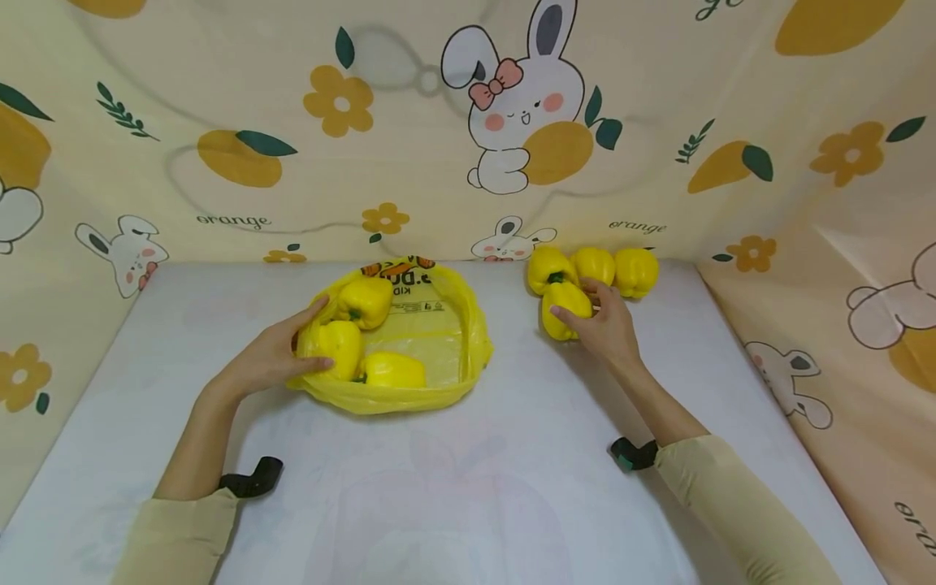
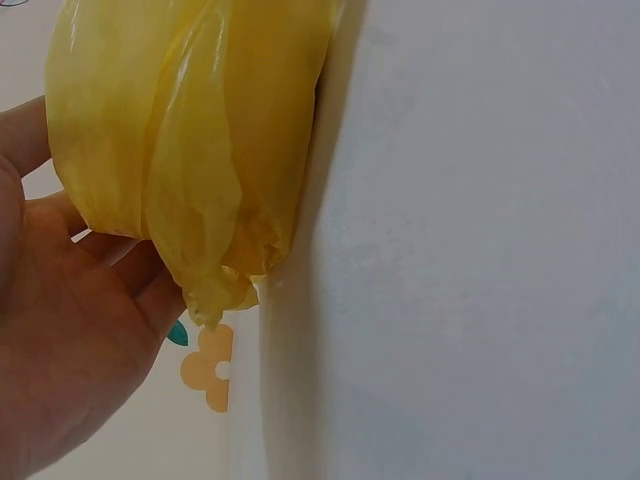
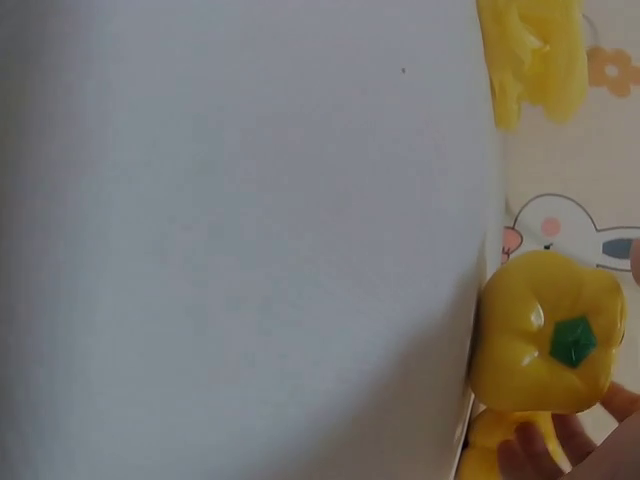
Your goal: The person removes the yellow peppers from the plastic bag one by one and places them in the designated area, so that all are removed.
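A person's two bare hands work at a white table (image 1: 468,496), with a rabbit-and-orange cloth (image 1: 409,175) rising behind it. The right hand (image 1: 613,329) pinches the front pepper (image 1: 566,313), a yellow one, with the thumb on its left side and the curved fingers around its right and far side. That pepper seems to lie with its long axis running front to back; in the right wrist view, its green stem faces the camera. Whether it rests on the table or is slightly raised, I cannot tell. Just behind it, near the cloth, is a row of three (image 1: 595,266) more yellow peppers.

The key relation is sideways: the yellow bag (image 1: 480,345) is to the left of the front pepper, well apart from it, its wide mouth facing up. The right hand is the nearer to that pepper; the left hand (image 1: 272,349) is at the bag's far left side, holding it with thumb and forefinger spread apart (the other fingertips are hidden behind the plastic). Inside, three peppers (image 1: 340,349) sit toward the left, leaving the right part of the bag's floor showing.
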`<state>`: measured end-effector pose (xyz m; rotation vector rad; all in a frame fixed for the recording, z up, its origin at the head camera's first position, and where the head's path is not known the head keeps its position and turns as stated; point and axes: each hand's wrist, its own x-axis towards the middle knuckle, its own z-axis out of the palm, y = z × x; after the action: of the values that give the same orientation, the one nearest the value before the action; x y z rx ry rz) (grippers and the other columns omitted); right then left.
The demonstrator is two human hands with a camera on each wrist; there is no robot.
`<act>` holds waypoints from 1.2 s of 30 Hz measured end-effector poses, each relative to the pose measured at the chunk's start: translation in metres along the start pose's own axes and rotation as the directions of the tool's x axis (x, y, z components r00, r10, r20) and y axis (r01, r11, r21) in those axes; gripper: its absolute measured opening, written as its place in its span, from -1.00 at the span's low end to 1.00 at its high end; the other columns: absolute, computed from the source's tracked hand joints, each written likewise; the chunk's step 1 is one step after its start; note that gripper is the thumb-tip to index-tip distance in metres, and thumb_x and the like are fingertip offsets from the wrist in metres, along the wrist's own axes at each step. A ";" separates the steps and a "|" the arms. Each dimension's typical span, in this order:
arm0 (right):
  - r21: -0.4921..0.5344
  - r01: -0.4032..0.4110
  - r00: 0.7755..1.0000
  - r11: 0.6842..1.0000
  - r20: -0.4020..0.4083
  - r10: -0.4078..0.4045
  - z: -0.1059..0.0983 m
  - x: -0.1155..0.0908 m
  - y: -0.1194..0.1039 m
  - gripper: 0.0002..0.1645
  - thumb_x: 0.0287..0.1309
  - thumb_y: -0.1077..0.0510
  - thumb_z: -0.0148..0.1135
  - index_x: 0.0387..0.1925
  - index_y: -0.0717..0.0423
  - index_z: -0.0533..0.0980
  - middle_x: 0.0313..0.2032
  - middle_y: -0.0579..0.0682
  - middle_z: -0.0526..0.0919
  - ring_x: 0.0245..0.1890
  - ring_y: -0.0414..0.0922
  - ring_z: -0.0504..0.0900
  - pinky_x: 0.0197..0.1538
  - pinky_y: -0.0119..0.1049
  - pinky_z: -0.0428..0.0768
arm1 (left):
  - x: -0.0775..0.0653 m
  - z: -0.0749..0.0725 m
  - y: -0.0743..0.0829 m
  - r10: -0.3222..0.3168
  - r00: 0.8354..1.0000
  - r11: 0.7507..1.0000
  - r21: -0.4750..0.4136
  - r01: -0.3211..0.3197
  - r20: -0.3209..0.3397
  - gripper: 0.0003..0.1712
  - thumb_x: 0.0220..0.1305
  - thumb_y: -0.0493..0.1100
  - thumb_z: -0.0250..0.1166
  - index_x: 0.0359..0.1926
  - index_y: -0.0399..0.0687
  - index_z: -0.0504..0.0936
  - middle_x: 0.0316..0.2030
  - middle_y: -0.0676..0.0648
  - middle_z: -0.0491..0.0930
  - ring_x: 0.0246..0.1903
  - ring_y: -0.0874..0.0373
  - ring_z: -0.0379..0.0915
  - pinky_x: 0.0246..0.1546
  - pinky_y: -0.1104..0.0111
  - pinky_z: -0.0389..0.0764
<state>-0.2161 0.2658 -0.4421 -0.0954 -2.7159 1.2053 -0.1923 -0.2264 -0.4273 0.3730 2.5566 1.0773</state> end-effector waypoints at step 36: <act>0.479 0.406 0.837 0.779 0.148 -0.527 0.013 -0.024 -0.100 -0.25 -0.06 0.53 0.43 0.23 0.45 0.38 0.19 0.33 0.41 0.24 0.25 0.39 0.39 0.09 0.30 | -0.005 0.001 0.002 0.028 1.000 0.999 -0.024 -0.028 -0.015 0.05 0.21 0.00 0.43 0.58 0.09 0.02 0.54 -0.23 -0.02 0.49 -0.30 -0.19 0.42 -0.23 -0.09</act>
<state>-0.1937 0.1865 -0.3800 0.8230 -2.3601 1.6944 -0.1867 -0.2262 -0.4256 0.3976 2.5556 1.1235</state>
